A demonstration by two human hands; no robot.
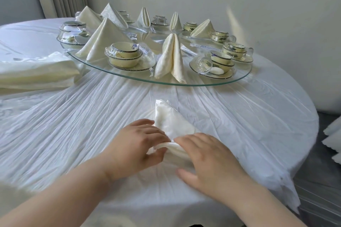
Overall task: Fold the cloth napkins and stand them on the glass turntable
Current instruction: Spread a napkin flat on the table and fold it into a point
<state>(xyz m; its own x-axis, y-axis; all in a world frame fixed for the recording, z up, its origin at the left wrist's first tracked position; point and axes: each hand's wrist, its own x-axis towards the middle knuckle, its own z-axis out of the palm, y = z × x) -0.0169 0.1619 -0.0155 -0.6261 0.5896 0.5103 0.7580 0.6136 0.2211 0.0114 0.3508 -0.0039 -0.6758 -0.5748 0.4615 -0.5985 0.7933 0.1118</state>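
A cream cloth napkin (pixel 170 121) lies partly folded into a pointed shape on the white tablecloth, its tip aimed toward the glass turntable (pixel 217 83). My left hand (pixel 136 142) pinches the napkin's near folded edge between thumb and fingers. My right hand (pixel 210 158) presses flat on the same edge, fingers together. Several folded napkins stand on the turntable, the nearest one (pixel 170 57) at its front rim and a tall cone (pixel 103 40) to the left.
Wrapped sets of cream bowls, cups and saucers (pixel 125 55) ring the turntable between the napkins. A stack of unfolded napkins (pixel 35 73) lies on the table at left. More white cloths (pixel 332 140) sit off the table's right edge. A wall stands behind.
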